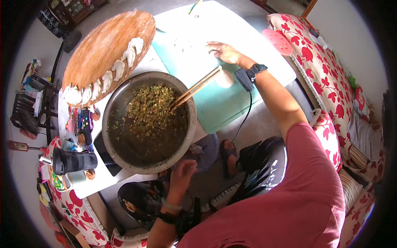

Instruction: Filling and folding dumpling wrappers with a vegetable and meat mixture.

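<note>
My right hand reaches over the pale green board, fingers stretched toward its sunlit far part; glare hides most of what lies beneath them. Nearer me on the board is a round white dough wrapper. A wide metal pot holds chopped green and brown filling, with a pair of wooden chopsticks stuck in it and leaning on the rim. Below the pot, my left hand is held near my lap, fingers curled in, with nothing visible in them.
A round wooden board carries several folded dumplings along its near edge. A dark lidded cup lies at the table's left. A pink perforated disc sits by the flowered sofa. A cable hangs from my right wrist.
</note>
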A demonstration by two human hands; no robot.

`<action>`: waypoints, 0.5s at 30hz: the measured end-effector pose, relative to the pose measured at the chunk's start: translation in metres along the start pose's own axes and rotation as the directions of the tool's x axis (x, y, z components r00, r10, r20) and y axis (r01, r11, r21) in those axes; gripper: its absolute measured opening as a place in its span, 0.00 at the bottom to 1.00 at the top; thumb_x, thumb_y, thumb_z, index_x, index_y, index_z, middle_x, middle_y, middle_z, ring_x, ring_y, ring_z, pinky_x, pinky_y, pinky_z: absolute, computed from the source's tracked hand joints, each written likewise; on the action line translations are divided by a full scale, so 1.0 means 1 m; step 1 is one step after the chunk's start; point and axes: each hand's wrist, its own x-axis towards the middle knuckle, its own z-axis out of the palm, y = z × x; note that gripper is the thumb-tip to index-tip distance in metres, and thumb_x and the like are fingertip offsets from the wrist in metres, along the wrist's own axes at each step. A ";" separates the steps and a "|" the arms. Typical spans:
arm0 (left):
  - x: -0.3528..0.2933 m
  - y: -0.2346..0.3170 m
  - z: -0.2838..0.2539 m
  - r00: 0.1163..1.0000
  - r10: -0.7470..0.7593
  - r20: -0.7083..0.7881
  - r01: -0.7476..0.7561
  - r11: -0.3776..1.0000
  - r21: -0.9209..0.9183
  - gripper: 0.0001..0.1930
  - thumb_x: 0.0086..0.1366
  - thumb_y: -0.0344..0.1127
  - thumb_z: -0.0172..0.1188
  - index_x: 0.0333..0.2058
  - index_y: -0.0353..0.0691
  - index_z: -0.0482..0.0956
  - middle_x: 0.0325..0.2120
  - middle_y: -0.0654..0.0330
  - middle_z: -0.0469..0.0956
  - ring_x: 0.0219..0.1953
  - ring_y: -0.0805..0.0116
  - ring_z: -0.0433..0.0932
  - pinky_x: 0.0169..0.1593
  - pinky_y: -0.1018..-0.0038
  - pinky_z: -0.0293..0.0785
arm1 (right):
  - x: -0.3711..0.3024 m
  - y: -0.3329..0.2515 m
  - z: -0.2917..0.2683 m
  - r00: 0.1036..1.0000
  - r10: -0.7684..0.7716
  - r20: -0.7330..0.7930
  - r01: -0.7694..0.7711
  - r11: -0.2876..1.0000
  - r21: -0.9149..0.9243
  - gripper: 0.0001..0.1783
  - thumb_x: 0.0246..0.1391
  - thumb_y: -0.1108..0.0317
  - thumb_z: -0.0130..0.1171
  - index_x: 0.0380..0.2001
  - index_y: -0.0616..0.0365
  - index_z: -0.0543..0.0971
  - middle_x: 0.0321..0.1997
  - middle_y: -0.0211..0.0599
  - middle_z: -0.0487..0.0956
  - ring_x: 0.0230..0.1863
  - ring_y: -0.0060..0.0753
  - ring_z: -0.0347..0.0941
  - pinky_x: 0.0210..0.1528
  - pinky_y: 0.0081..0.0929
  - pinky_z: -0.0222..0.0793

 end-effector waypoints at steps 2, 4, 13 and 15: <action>0.004 0.010 0.007 0.999 0.021 0.025 -0.020 1.000 -0.003 0.09 0.65 0.29 0.55 0.43 0.32 0.75 0.39 0.58 0.78 0.42 0.73 0.77 0.48 0.73 0.76 | -0.016 0.030 -0.012 0.999 0.039 -0.030 -0.042 0.994 -0.102 0.23 0.58 0.66 0.49 0.57 0.55 0.71 0.65 0.41 0.66 0.68 0.40 0.56 0.70 0.32 0.49; 0.001 0.009 0.005 0.999 0.034 0.010 -0.034 0.999 -0.002 0.09 0.65 0.29 0.55 0.43 0.32 0.76 0.39 0.58 0.78 0.42 0.73 0.77 0.48 0.73 0.76 | -0.028 0.032 -0.016 0.997 0.051 -0.059 -0.060 0.987 -0.152 0.22 0.58 0.68 0.51 0.57 0.58 0.71 0.63 0.40 0.68 0.67 0.40 0.57 0.69 0.32 0.52; -0.002 0.002 0.005 0.998 0.059 0.028 -0.059 0.998 0.009 0.10 0.65 0.30 0.56 0.44 0.33 0.76 0.37 0.59 0.80 0.39 0.72 0.78 0.46 0.76 0.74 | -0.061 0.025 -0.051 0.912 0.250 -0.326 -0.256 0.966 0.027 0.15 0.49 0.65 0.63 0.41 0.56 0.82 0.41 0.36 0.81 0.40 0.36 0.77 0.48 0.30 0.71; -0.002 -0.002 0.002 0.998 0.060 0.008 -0.059 0.996 -0.070 0.10 0.65 0.30 0.56 0.44 0.33 0.76 0.37 0.59 0.80 0.40 0.72 0.78 0.47 0.76 0.74 | -0.046 0.011 -0.055 0.827 0.547 -0.133 -0.543 0.837 0.066 0.18 0.44 0.61 0.66 0.39 0.57 0.82 0.38 0.39 0.81 0.42 0.35 0.77 0.47 0.30 0.71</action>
